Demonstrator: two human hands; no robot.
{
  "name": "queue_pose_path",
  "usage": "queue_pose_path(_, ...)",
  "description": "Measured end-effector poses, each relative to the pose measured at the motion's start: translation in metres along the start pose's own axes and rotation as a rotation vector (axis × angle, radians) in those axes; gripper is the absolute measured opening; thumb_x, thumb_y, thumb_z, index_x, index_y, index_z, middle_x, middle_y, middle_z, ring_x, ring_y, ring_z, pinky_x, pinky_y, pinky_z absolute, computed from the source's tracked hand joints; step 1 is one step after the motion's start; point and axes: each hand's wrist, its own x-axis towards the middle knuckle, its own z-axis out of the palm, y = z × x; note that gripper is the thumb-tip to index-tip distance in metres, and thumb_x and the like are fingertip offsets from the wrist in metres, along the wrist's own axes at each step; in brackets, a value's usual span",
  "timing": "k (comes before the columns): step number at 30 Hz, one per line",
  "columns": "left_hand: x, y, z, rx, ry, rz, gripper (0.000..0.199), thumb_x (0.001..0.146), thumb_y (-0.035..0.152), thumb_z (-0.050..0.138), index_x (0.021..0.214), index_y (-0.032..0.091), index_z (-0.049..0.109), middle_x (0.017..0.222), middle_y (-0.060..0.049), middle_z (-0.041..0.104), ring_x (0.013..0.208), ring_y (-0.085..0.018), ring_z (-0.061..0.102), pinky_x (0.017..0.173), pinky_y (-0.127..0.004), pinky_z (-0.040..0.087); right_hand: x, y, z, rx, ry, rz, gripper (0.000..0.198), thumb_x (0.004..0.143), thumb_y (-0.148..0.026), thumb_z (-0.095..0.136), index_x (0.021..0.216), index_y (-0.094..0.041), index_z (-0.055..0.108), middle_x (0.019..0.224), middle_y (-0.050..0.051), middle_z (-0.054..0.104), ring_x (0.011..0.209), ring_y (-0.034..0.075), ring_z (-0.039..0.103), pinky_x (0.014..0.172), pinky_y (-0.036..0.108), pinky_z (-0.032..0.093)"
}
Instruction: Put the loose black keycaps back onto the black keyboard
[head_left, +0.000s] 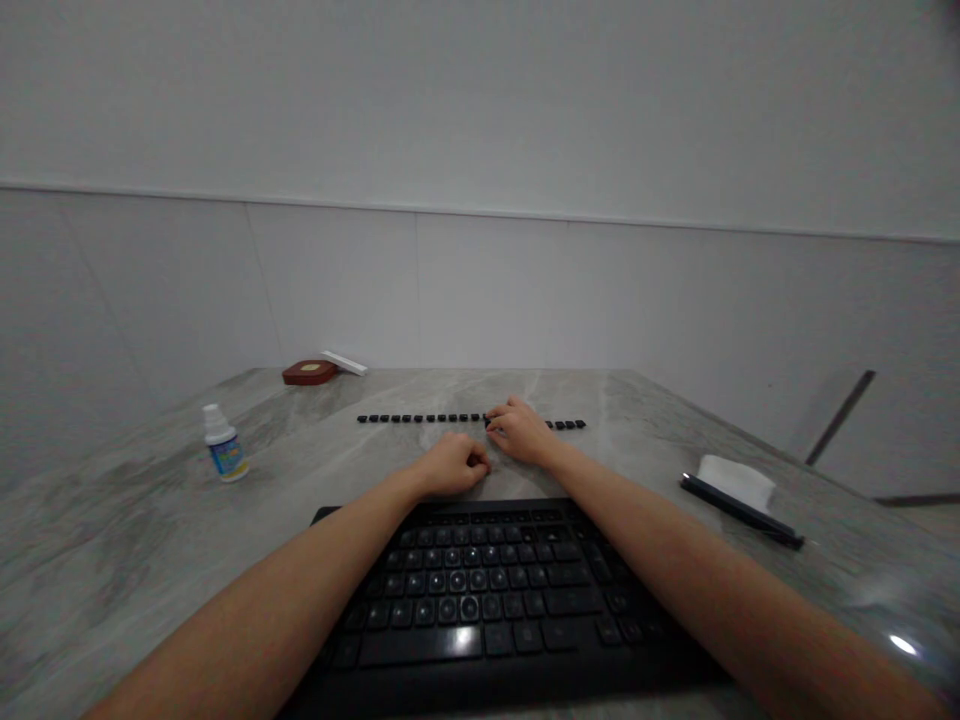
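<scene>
A row of small black keycaps (430, 418) runs left to right across the grey table. Over the right part of this row, my right hand (519, 430) pinches a black keycap (487, 421) between thumb and fingers, at the line of the row. My left hand (454, 464) rests on the tabletop just in front of the row, its fingers curled in; whether anything is inside them is hidden. Below both hands lies a black keyboard (465, 580), its upper rows showing darker gaps. My forearms cover its left and right sides.
A white bottle with a blue label (227, 455) stands at the left. Farther back are a red-brown box (310, 373) and a white bar-shaped object (345, 362). On the right, a black stick-like tool (739, 510) lies against a white item (736, 482). A wall rises behind the table (300, 440).
</scene>
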Motion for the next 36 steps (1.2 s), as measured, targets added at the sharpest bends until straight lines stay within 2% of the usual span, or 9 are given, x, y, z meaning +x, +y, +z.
queue_pose_path(3,0.0,-0.001,0.0,0.002,0.0,-0.005,0.023,0.077,0.014,0.054,0.083,0.015,0.075,0.075,-0.003,0.073,0.066,-0.016,0.063,0.065,-0.023,0.045,0.0,0.001,0.0,0.03,0.006,-0.008,0.019,0.087,-0.019,0.058,0.094,-0.016,0.075,0.101,0.009,0.071,0.094,0.022,0.055,0.09,0.035,0.04)
queue_pose_path(9,0.001,0.001,0.0,0.003,0.0,-0.006,0.023,0.077,0.014,0.054,0.083,0.015,0.076,0.074,-0.004,0.072,0.065,-0.016,0.062,0.065,-0.025,0.045,0.0,0.003,0.001,0.107,0.012,0.004,0.023,0.082,-0.01,0.06,0.099,-0.015,0.074,0.099,0.01,0.071,0.096,0.023,0.055,0.092,0.035,0.04)
queue_pose_path(13,0.001,-0.001,0.001,0.004,0.008,-0.008,0.021,0.078,0.013,0.054,0.082,0.015,0.075,0.069,-0.003,0.071,0.064,-0.016,0.062,0.066,-0.025,0.045,0.001,0.0,0.001,0.194,0.005,0.044,0.019,0.081,-0.01,0.061,0.094,-0.014,0.074,0.096,0.01,0.072,0.096,0.022,0.058,0.093,0.035,0.04)
queue_pose_path(17,0.0,-0.001,0.0,0.02,0.042,-0.009,0.017,0.076,0.013,0.056,0.081,0.015,0.072,0.073,-0.004,0.071,0.071,-0.019,0.064,0.071,-0.028,0.046,-0.006,-0.006,-0.01,0.319,-0.004,0.142,0.019,0.08,-0.008,0.062,0.095,-0.014,0.072,0.087,0.007,0.073,0.083,0.018,0.064,0.081,0.031,0.048)
queue_pose_path(19,0.0,0.003,0.001,0.024,0.104,-0.027,0.019,0.077,0.012,0.056,0.09,0.015,0.069,0.081,-0.006,0.071,0.077,-0.021,0.064,0.075,-0.031,0.047,-0.016,-0.01,-0.022,0.381,-0.003,0.181,0.019,0.08,-0.008,0.062,0.096,-0.014,0.07,0.082,0.006,0.072,0.076,0.016,0.065,0.073,0.027,0.05)
queue_pose_path(22,0.001,0.016,0.005,-0.007,0.201,-0.048,0.035,0.08,0.013,0.056,0.115,0.015,0.057,0.091,-0.006,0.071,0.08,-0.02,0.065,0.078,-0.031,0.048,-0.043,-0.018,-0.042,0.494,0.016,0.218,0.017,0.08,-0.01,0.063,0.097,-0.014,0.067,0.082,0.005,0.071,0.074,0.014,0.066,0.069,0.025,0.051)
queue_pose_path(24,0.0,0.028,0.009,-0.095,0.212,-0.001,0.041,0.081,0.013,0.057,0.121,0.016,0.051,0.093,-0.005,0.072,0.077,-0.018,0.065,0.074,-0.029,0.049,-0.066,-0.025,-0.051,0.691,0.061,0.262,0.015,0.078,-0.011,0.065,0.093,-0.014,0.065,0.083,0.005,0.071,0.074,0.014,0.066,0.069,0.027,0.053)
queue_pose_path(29,-0.005,0.046,0.013,-0.281,0.147,0.214,0.012,0.083,0.011,0.058,0.093,0.016,0.063,0.081,-0.003,0.071,0.072,-0.015,0.064,0.069,-0.027,0.05,-0.106,-0.039,-0.054,0.919,0.162,0.302,0.01,0.078,-0.017,0.065,0.087,-0.017,0.061,0.081,0.003,0.068,0.076,0.015,0.066,0.075,0.032,0.055)
queue_pose_path(36,-0.007,0.039,0.013,-0.514,0.071,0.176,0.021,0.076,0.011,0.061,0.096,0.015,0.063,0.081,-0.002,0.067,0.072,-0.013,0.062,0.067,-0.026,0.05,-0.105,-0.043,-0.052,0.94,0.27,0.313,0.007,0.078,-0.02,0.067,0.082,-0.018,0.061,0.08,0.003,0.068,0.076,0.016,0.067,0.076,0.035,0.056)
